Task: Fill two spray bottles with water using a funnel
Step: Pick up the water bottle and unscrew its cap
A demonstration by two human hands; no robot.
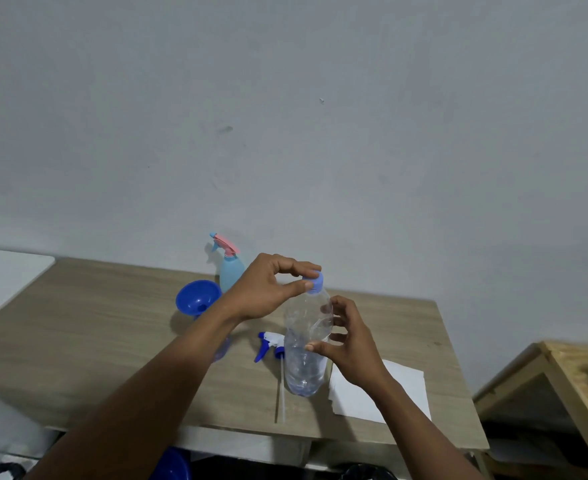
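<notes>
Clear water bottle (pixel 307 344) upright on the table (pixel 112 341), left hand (pixel 268 289) pinching its blue cap (pixel 315 283) (thumb and forefinger), right hand (pixel 349 344) fingers loosely around the bottle, funnel (pixel 198 299) left of the bottle

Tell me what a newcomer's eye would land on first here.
First, the two hands at the centre: the left hand pinches the blue cap of a clear water bottle standing on the wooden table, while the right hand steadies its side. Behind them, a blue funnel and a light-blue spray bottle stand out against the wall.
</notes>
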